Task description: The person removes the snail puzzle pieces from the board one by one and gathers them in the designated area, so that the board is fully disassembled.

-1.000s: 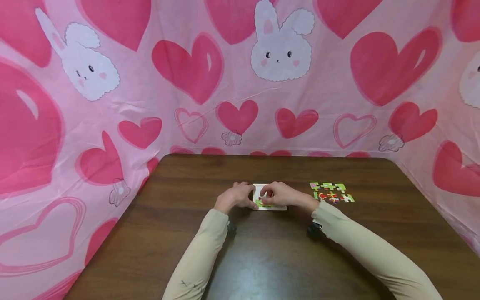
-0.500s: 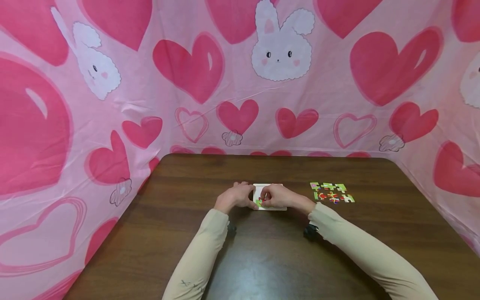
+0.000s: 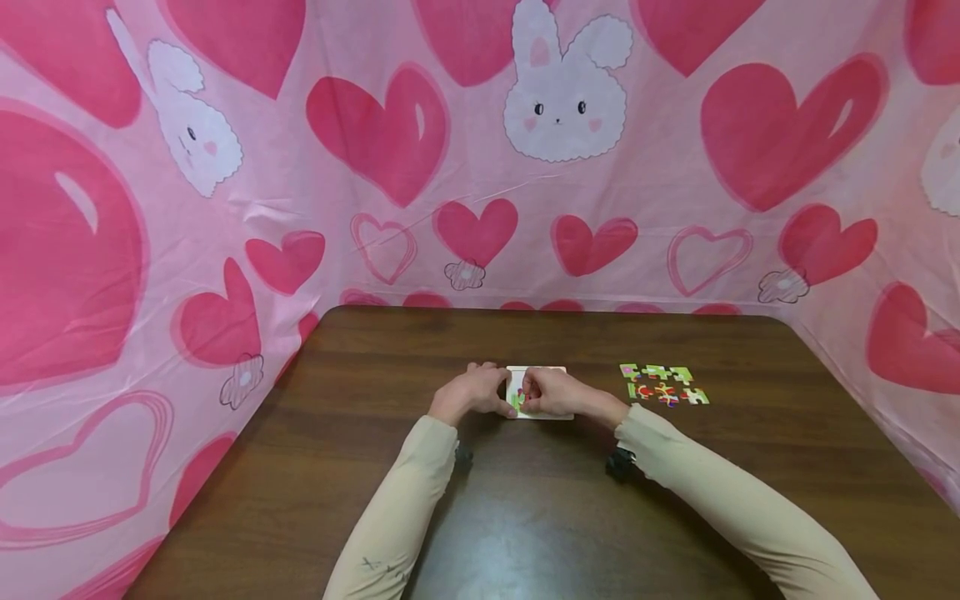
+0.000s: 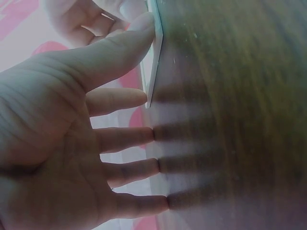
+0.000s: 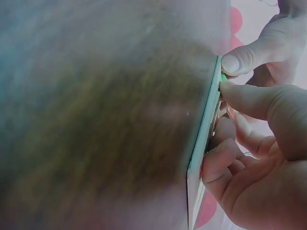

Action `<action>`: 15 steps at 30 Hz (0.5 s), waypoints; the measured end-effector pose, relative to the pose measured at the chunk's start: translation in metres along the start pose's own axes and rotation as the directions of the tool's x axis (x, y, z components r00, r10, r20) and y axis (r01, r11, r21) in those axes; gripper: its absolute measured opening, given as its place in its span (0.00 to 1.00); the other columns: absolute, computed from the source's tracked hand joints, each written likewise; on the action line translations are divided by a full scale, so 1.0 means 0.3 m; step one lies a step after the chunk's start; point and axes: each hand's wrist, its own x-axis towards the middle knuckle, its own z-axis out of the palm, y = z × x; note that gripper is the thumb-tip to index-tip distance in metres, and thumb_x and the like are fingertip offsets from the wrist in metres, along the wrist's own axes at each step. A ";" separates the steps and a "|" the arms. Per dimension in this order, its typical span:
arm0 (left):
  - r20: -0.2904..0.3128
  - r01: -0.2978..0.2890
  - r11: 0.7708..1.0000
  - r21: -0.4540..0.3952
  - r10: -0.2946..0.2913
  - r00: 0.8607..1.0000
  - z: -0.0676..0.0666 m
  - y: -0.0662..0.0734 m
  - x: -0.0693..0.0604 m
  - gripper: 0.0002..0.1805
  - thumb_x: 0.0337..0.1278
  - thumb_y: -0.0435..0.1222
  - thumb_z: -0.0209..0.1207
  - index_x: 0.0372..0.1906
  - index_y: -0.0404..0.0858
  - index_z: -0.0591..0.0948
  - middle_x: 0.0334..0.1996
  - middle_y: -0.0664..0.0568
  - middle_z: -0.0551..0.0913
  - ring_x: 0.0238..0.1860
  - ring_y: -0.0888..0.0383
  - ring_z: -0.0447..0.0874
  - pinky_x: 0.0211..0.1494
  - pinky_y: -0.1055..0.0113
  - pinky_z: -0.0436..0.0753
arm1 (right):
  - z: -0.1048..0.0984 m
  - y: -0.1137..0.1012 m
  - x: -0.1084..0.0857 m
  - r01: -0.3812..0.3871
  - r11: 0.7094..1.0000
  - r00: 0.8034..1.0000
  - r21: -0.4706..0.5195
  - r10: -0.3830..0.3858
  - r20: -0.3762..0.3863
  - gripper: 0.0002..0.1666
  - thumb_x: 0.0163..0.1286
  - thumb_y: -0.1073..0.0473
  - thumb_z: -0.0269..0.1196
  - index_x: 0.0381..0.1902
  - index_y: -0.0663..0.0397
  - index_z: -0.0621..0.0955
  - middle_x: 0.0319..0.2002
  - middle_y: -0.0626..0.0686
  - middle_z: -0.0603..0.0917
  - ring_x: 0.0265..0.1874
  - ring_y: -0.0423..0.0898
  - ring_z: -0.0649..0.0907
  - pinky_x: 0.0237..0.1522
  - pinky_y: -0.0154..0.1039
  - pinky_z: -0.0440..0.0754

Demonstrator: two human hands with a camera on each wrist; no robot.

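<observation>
A small white puzzle tray (image 3: 516, 380) lies flat on the table between the hands. The left hand (image 3: 471, 392) is at its left side; in the left wrist view the thumb rests on the tray's near edge, the index fingertip touches a corner, and the other straight fingers reach the table. Over the tray, the right hand (image 3: 557, 392) has curled fingers, and its thumb and forefinger pinch a puzzle piece (image 5: 231, 113) low at the tray's left part. Most of that piece is hidden by the fingers. Green and red picture parts (image 3: 521, 400) show beside the right fingertips.
Several loose puzzle pieces (image 3: 663, 386), green with red and white parts, lie in two rough rows right of the tray. The brown wooden table (image 3: 525, 517) ends at a pink heart-and-rabbit cloth (image 3: 480, 167) behind and at the sides.
The right hand has shifted slightly left and lower over the tray, with its fingers closer to the surface. The left hand and the loose pieces stay where they were.
</observation>
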 end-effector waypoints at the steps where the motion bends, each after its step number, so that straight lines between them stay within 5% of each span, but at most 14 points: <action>1: 0.001 0.002 1.000 -0.003 -0.002 1.000 -0.001 0.000 0.000 0.33 0.47 0.55 0.71 0.57 0.45 0.77 0.54 0.49 0.76 0.53 0.48 0.68 0.56 0.47 0.78 | -0.001 0.000 0.000 -0.005 1.000 1.000 0.004 0.005 -0.005 0.14 0.59 0.59 0.71 0.33 0.54 0.76 0.26 0.47 0.76 0.26 0.40 0.73 0.29 0.32 0.70; 9: 0.004 -0.011 1.000 0.005 0.011 1.000 -0.005 0.000 0.002 0.31 0.48 0.55 0.70 0.54 0.45 0.78 0.51 0.50 0.77 0.51 0.49 0.69 0.55 0.50 0.78 | -0.025 -0.016 -0.002 -0.042 0.985 0.999 0.164 0.038 0.027 0.09 0.62 0.61 0.69 0.29 0.54 0.78 0.24 0.48 0.79 0.18 0.39 0.76 0.23 0.33 0.73; 15: 0.005 -0.001 1.000 0.013 0.001 1.000 -0.002 0.001 0.002 0.34 0.47 0.56 0.70 0.58 0.45 0.77 0.55 0.49 0.76 0.54 0.48 0.69 0.58 0.49 0.77 | -0.045 -0.015 -0.008 -0.025 0.985 1.000 0.170 0.025 0.000 0.08 0.63 0.59 0.68 0.29 0.52 0.78 0.24 0.47 0.78 0.19 0.40 0.75 0.22 0.34 0.71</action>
